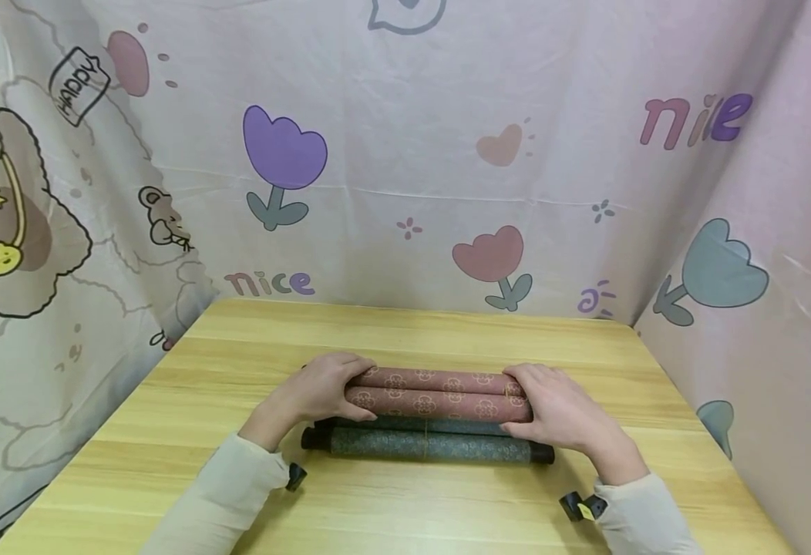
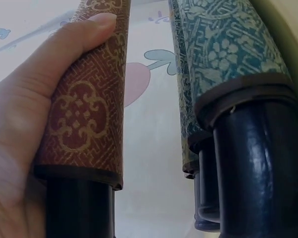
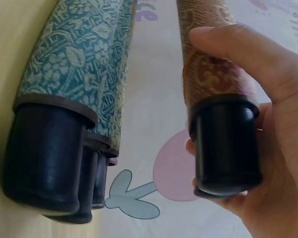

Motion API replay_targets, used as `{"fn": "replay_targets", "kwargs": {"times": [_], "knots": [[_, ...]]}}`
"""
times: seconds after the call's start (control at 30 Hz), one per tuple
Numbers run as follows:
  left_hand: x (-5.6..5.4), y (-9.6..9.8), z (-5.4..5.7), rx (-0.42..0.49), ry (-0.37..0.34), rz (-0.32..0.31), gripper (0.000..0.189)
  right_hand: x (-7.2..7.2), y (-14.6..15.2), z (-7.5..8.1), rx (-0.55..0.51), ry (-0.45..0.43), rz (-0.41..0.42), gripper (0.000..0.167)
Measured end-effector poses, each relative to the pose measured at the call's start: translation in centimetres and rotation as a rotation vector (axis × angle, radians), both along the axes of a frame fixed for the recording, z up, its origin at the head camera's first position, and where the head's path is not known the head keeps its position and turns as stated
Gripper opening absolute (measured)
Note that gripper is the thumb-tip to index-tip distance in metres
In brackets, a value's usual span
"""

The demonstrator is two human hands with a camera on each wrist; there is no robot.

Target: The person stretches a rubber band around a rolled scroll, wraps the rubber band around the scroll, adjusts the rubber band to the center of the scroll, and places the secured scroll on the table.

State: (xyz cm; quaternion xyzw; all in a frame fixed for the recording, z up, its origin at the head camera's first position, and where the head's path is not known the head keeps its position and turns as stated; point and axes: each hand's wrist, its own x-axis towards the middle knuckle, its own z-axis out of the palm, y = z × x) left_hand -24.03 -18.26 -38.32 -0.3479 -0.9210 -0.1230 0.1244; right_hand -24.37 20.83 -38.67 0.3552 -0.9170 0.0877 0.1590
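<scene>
Two rolled red scrolls with gold flower patterns lie side by side between my hands. My left hand grips their left end, its thumb along the near roll. At the opposite end my right hand holds them the same way. Black end knobs stick out beyond the red fabric, as the right wrist view shows on one red scroll. Several teal patterned scrolls with black knobs rest on the table below and nearer. Both wrist views show a gap between the red rolls and the teal scrolls.
The wood-grain table stretches out on all sides of the scrolls. A printed curtain hangs behind the table and along its left and right sides. Small black devices sit at both wrists, including the right wrist device.
</scene>
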Motion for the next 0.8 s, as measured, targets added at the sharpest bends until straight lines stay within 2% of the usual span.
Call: {"fn": "replay_targets", "kwargs": {"times": [0.23, 0.5, 0.67, 0.8], "knots": [[-0.1, 0.4, -0.4, -0.002, -0.034, -0.022, 0.074, 0.1, -1.1, -0.2, 0.034, 0.023, 0.055, 0.084], [0.0, 0.4, -0.7, -0.009, -0.044, -0.013, 0.075, 0.4, -2.0, -0.4, 0.054, 0.101, 0.061, 0.090], [0.0, 0.6, -0.6, -0.015, -0.054, -0.013, 0.075, 0.4, -2.1, -0.1, 0.014, 0.028, 0.071, 0.095], [0.1, 0.6, -0.5, -0.008, -0.061, 0.003, 0.075, 0.4, -1.3, 0.3, -0.008, -0.055, 0.028, 0.099]]}}
